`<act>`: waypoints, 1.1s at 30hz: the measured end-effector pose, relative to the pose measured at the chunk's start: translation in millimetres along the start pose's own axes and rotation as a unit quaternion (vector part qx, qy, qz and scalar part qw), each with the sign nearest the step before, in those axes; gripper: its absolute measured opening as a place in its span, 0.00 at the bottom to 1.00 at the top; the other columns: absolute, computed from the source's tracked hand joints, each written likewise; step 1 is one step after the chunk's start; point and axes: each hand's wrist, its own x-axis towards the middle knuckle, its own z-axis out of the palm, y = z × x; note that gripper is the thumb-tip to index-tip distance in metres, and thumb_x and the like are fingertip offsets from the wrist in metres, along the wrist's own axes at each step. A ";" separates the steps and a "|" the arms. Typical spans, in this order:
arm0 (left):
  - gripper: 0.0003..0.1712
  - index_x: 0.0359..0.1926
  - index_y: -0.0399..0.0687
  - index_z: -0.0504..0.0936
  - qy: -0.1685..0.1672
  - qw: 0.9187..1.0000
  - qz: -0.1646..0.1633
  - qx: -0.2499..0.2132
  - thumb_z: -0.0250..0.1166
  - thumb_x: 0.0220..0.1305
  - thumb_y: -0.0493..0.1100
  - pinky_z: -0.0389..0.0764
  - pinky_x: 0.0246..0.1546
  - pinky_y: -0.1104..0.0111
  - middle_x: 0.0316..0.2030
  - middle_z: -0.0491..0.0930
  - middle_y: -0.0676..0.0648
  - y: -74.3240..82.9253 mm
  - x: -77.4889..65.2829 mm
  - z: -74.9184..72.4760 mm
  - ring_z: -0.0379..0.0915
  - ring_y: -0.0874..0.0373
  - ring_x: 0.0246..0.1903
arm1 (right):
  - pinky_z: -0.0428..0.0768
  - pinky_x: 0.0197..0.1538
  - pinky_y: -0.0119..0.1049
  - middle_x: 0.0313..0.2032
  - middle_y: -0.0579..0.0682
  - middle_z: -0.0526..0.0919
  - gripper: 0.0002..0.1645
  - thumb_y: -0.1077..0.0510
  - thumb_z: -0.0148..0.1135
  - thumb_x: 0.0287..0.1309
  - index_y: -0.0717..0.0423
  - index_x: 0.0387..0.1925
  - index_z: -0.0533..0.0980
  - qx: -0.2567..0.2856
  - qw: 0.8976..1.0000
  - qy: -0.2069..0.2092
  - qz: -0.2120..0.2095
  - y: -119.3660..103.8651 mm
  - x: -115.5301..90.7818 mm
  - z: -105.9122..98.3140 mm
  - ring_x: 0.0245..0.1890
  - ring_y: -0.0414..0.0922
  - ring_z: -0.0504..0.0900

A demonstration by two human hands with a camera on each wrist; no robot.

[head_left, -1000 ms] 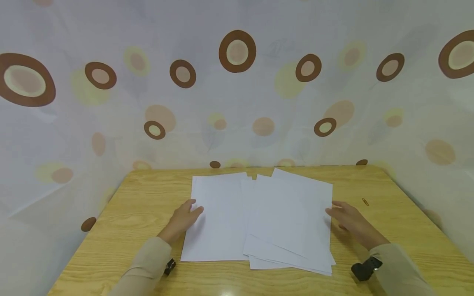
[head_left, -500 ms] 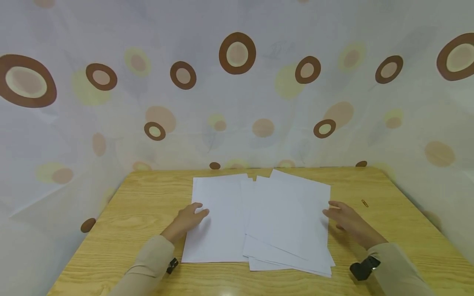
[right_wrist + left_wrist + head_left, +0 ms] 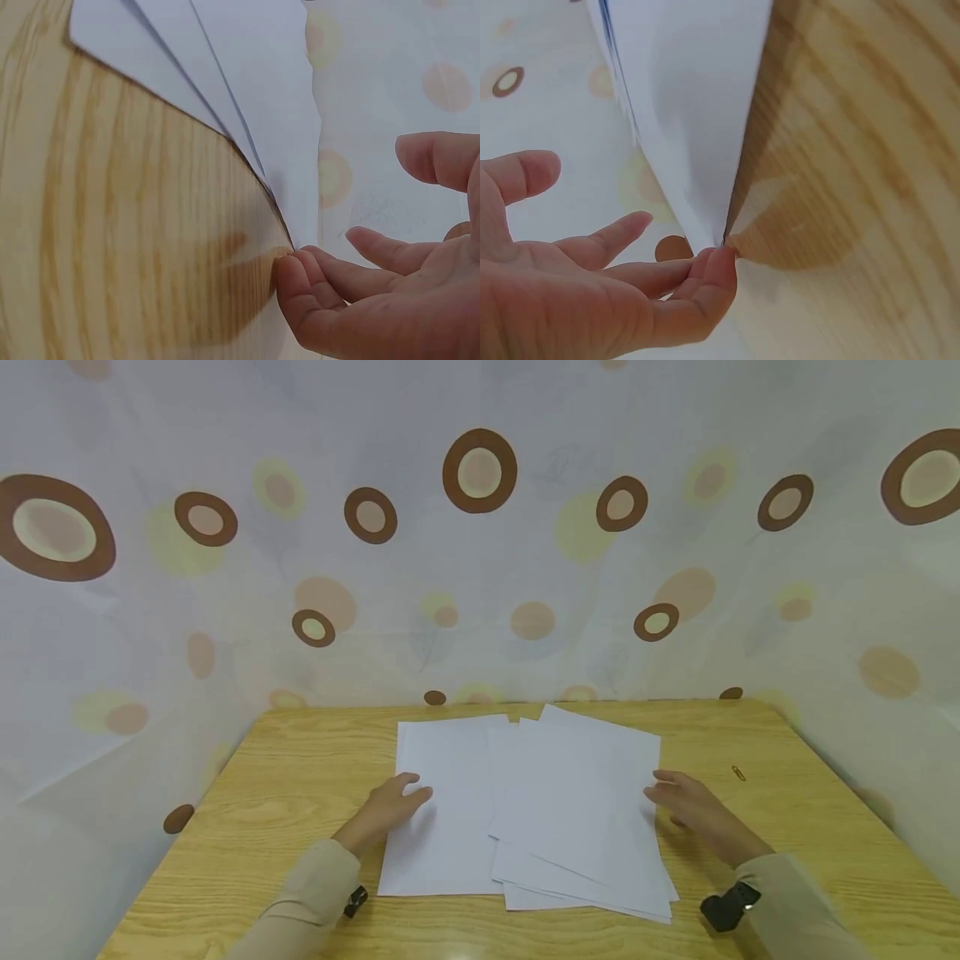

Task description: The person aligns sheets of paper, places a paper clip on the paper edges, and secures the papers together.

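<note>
Several white paper sheets lie overlapping on the wooden table, fanned out unevenly. A left sheet [image 3: 442,827] sits partly under the right-hand sheets [image 3: 577,802], whose corners stick out at different angles. My left hand [image 3: 384,810] is at the left sheet's outer edge; in the left wrist view its lower fingertips [image 3: 718,266] touch that paper edge, the thumb held apart. My right hand [image 3: 693,810] is at the right edge of the sheets. In the right wrist view its lower fingertips [image 3: 292,274] touch the paper edge, with the other fingers spread.
A small paper clip [image 3: 738,772] lies on the wooden table [image 3: 300,760], to the right of the sheets. A patterned cloth [image 3: 480,560] with brown rings hangs behind and at both sides.
Both hands have moved inward. The left sheet has slid right and the top right sheets have slid left, so they overlap more. The paper clip stays put.
</note>
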 end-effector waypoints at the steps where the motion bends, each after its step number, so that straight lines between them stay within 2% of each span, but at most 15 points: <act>1: 0.32 0.68 0.36 0.62 0.000 1.000 0.003 -0.005 0.52 0.71 0.51 0.64 0.61 0.42 0.67 0.59 0.30 0.2 -0.2 0.1 0.57 0.32 0.65 | 0.68 0.61 0.58 0.66 0.76 0.53 0.42 0.46 0.44 0.72 0.74 0.69 0.45 0.000 1.000 0.000 -0.002 0.0 -0.3 -0.1 0.65 0.69 0.57; 8: 0.32 0.68 0.34 0.61 -0.010 1.000 0.009 -0.017 0.52 0.72 0.49 0.62 0.62 0.43 0.68 0.58 0.30 -9.5 -10.0 -8.1 0.55 0.33 0.66 | 0.64 0.64 0.57 0.70 0.74 0.45 0.43 0.44 0.43 0.73 0.72 0.71 0.43 0.050 0.999 -0.011 0.016 3.8 -5.9 -3.8 0.68 0.69 0.51; 15: 0.32 0.67 0.32 0.61 -0.033 0.999 0.028 -0.027 0.54 0.71 0.48 0.63 0.60 0.41 0.65 0.59 0.26 -19.8 -23.2 -18.7 0.53 0.30 0.65 | 0.70 0.60 0.45 0.70 0.74 0.45 0.42 0.46 0.42 0.74 0.73 0.70 0.42 0.083 0.995 -0.020 0.045 10.2 -10.9 -10.1 0.67 0.68 0.52; 26: 0.30 0.67 0.30 0.61 -0.055 0.993 0.049 -0.088 0.53 0.72 0.45 0.63 0.61 0.43 0.67 0.56 0.26 -18.4 -22.5 -16.0 0.50 0.31 0.67 | 0.72 0.56 0.40 0.70 0.71 0.48 0.44 0.42 0.46 0.71 0.69 0.71 0.46 0.087 0.994 -0.013 0.056 4.8 -8.8 -4.4 0.67 0.64 0.56; 33: 0.29 0.67 0.31 0.62 -0.057 0.994 0.047 -0.085 0.53 0.72 0.45 0.62 0.62 0.43 0.67 0.56 0.27 -17.7 -20.7 -12.6 0.51 0.32 0.67 | 0.74 0.52 0.35 0.70 0.70 0.49 0.43 0.42 0.45 0.71 0.69 0.71 0.47 0.082 0.995 -0.008 0.055 2.2 -6.2 0.7 0.66 0.63 0.57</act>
